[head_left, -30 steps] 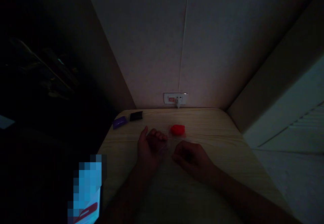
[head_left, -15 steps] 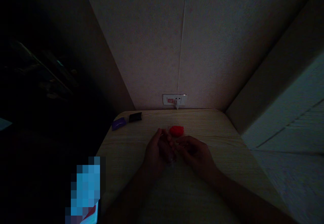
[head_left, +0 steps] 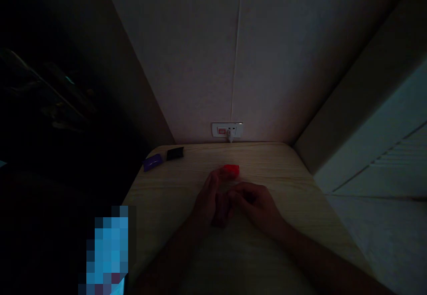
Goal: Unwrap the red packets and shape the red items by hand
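Note:
The scene is very dim. My left hand and my right hand rest together on a light wooden tabletop, fingertips meeting at the middle. Both have their fingers curled in as if pinching something small between them, which I cannot make out. A small red object lies on the table just beyond my fingertips, partly hidden by my left hand's thumb.
A purple flat item and a black flat item lie at the table's far left corner. A wall socket with a plug sits above the far edge. A lit screen glows at lower left. Walls close in on both sides.
My two hands came together from apart: the left hand closed and moved right, the right hand moved left, and their fingertips now meet below the red object.

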A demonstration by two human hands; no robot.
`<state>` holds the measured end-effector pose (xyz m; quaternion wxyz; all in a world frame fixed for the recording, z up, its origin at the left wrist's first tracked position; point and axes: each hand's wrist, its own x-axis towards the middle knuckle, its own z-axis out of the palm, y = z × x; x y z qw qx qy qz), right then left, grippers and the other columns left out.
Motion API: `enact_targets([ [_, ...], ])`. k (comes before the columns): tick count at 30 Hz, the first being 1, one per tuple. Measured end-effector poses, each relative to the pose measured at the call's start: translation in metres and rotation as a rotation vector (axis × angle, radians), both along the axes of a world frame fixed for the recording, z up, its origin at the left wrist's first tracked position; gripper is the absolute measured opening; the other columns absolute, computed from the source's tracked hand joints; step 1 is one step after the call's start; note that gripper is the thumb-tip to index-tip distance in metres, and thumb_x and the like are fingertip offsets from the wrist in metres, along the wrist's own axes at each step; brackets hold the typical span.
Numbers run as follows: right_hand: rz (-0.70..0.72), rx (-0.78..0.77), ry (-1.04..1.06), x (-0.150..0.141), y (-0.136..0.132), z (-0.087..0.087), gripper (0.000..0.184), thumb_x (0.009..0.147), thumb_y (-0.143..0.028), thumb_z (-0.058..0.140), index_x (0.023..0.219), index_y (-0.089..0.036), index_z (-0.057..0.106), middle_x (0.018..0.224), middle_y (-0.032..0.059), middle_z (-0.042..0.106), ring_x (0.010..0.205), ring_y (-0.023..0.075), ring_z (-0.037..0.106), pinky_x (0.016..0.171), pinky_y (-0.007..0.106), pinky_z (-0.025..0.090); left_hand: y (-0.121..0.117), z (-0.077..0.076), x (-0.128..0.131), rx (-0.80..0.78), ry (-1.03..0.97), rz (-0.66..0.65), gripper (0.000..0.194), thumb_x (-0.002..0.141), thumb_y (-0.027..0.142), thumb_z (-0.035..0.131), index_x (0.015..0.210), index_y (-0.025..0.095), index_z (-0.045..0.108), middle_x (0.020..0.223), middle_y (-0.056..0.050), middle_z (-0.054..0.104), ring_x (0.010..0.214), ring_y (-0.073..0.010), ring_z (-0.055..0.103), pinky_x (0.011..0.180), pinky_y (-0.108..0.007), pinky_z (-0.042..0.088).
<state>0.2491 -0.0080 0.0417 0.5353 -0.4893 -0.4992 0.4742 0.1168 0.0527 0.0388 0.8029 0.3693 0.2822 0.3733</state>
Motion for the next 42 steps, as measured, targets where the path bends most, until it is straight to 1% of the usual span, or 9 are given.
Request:
enact_targets([
  [5, -0.047, 0.039, -0.046, 0.001, 0.000, -0.002, 0.031, 0.093, -0.045, 0.067, 0.075, -0.020, 0.066, 0.061, 0.0011, 0.069, 0.055, 0.0161, 0.065, 0.056, 0.027, 0.051, 0.001, -0.006, 0.000, 0.069, 0.024, -0.010, 0.061, 0.081, 0.070, 0.069, 0.117, 0.021, 0.063, 0.121, -0.011, 0.071, 0.042, -0.0075, 0.058, 0.036, -0.024, 0.046],
  [9, -0.116, 0.064, -0.060, 0.006, 0.001, -0.002, 0.032, 0.097, -0.046, 0.061, 0.078, -0.021, 0.060, 0.059, -0.0012, 0.062, 0.049, 0.0137, 0.058, 0.048, 0.025, 0.046, 0.006, -0.017, -0.002, 0.107, 0.059, -0.091, 0.057, 0.080, 0.064, 0.073, 0.115, 0.020, 0.065, 0.089, -0.006, 0.073, 0.053, -0.0135, 0.063, 0.048, -0.025, 0.049],
  [11, -0.178, 0.075, -0.099, 0.010, 0.002, -0.002, 0.031, 0.096, -0.047, 0.061, 0.081, -0.021, 0.059, 0.061, -0.0009, 0.061, 0.051, 0.0142, 0.057, 0.048, 0.025, 0.045, 0.007, -0.020, -0.003, 0.169, 0.117, -0.146, 0.049, 0.084, 0.061, 0.071, 0.102, 0.016, 0.067, 0.072, -0.003, 0.067, 0.055, -0.0148, 0.062, 0.051, -0.025, 0.048],
  [14, -0.247, 0.101, -0.224, 0.017, 0.004, -0.004, 0.030, 0.096, -0.044, 0.061, 0.079, -0.020, 0.058, 0.065, 0.0006, 0.061, 0.055, 0.0148, 0.056, 0.051, 0.026, 0.044, 0.007, -0.017, -0.002, 0.261, 0.184, -0.116, 0.042, 0.088, 0.056, 0.068, 0.085, 0.014, 0.065, 0.064, 0.000, 0.058, 0.056, -0.0138, 0.059, 0.054, -0.025, 0.048],
  [18, -0.329, 0.133, -0.361, 0.019, 0.006, -0.005, 0.027, 0.096, -0.038, 0.060, 0.076, -0.020, 0.056, 0.062, -0.0014, 0.056, 0.054, 0.0129, 0.049, 0.050, 0.024, 0.039, 0.004, -0.009, 0.001, 0.281, 0.130, -0.036, 0.041, 0.091, 0.055, 0.065, 0.087, 0.014, 0.066, 0.062, 0.003, 0.052, 0.051, -0.0113, 0.051, 0.050, -0.025, 0.049],
  [25, -0.295, 0.128, -0.247, 0.017, 0.008, -0.009, 0.029, 0.098, -0.041, 0.056, 0.077, -0.021, 0.055, 0.063, -0.0033, 0.049, 0.056, 0.0126, 0.044, 0.051, 0.024, 0.036, 0.006, -0.008, 0.001, 0.183, 0.074, -0.004, 0.042, 0.088, 0.055, 0.066, 0.086, 0.013, 0.068, 0.071, -0.003, 0.064, 0.048, -0.0130, 0.056, 0.043, -0.027, 0.049],
  [28, -0.247, 0.130, -0.193, 0.019, 0.009, -0.008, 0.027, 0.097, -0.041, 0.058, 0.080, -0.020, 0.059, 0.067, -0.0019, 0.054, 0.059, 0.0134, 0.049, 0.054, 0.025, 0.039, 0.007, -0.008, -0.001, 0.131, 0.081, -0.010, 0.047, 0.083, 0.058, 0.070, 0.083, 0.012, 0.071, 0.068, -0.003, 0.063, 0.047, -0.0133, 0.054, 0.041, -0.027, 0.048],
  [35, -0.205, 0.185, -0.162, 0.025, 0.009, -0.002, 0.019, 0.091, -0.039, 0.070, 0.093, -0.019, 0.073, 0.084, 0.0041, 0.068, 0.073, 0.0174, 0.064, 0.064, 0.027, 0.050, 0.008, -0.010, -0.005, 0.212, 0.240, -0.008, 0.040, 0.075, 0.051, 0.081, 0.088, 0.013, 0.078, 0.066, -0.003, 0.067, 0.049, -0.0102, 0.053, 0.045, -0.022, 0.042],
  [42, -0.126, 0.151, -0.135, 0.025, 0.012, -0.007, 0.021, 0.091, -0.038, 0.072, 0.083, -0.019, 0.074, 0.078, 0.0035, 0.069, 0.071, 0.0169, 0.065, 0.065, 0.028, 0.052, 0.011, -0.011, -0.007, 0.261, 0.362, 0.037, 0.025, 0.071, 0.039, 0.084, 0.083, 0.017, 0.082, 0.075, -0.006, 0.077, 0.065, -0.0178, 0.068, 0.058, -0.026, 0.051],
])
